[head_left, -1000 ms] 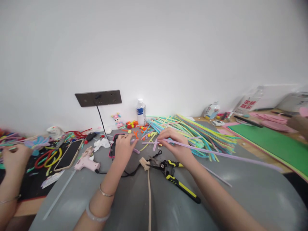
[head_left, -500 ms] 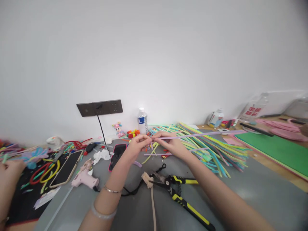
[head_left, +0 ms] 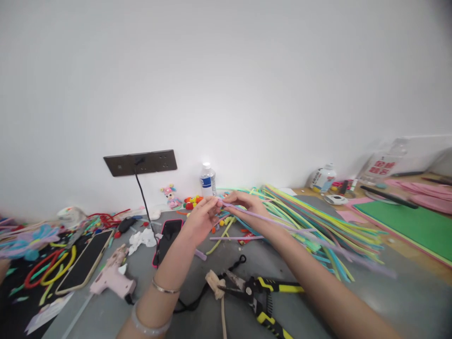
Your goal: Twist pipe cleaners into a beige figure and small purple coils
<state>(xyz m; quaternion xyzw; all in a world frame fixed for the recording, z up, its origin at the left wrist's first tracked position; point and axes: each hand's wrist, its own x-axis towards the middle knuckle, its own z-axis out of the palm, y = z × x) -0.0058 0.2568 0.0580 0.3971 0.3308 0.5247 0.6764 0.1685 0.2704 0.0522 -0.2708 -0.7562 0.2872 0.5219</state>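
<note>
Above the middle of the grey mat, my left hand point(head_left: 202, 217) pinches one end of a lilac pipe cleaner point(head_left: 261, 217). Close beside it, my right hand point(head_left: 249, 205) has its fingers closed on the same stem near that end. The long free part runs rightward past my right wrist, its far end blurred. Below my hands lie yellow-and-black pliers point(head_left: 252, 292), their jaws by a beige piece point(head_left: 214, 284) with a thin stem. Another lilac pipe cleaner point(head_left: 233, 238) lies on the mat under my hands.
A large bundle of coloured pipe cleaners point(head_left: 318, 221) spreads at the back right. On the left are a pink glue gun point(head_left: 111, 280), a phone point(head_left: 86, 261) and another phone point(head_left: 170, 233). A plastic bottle point(head_left: 207, 181) stands at the wall. Green sheets point(head_left: 406, 226) lie far right.
The lilac pipe cleaner's free end has swung downward toward the mat. My hands stay together at its near end. The co-worker's hand at the far left has mostly left the view.
</note>
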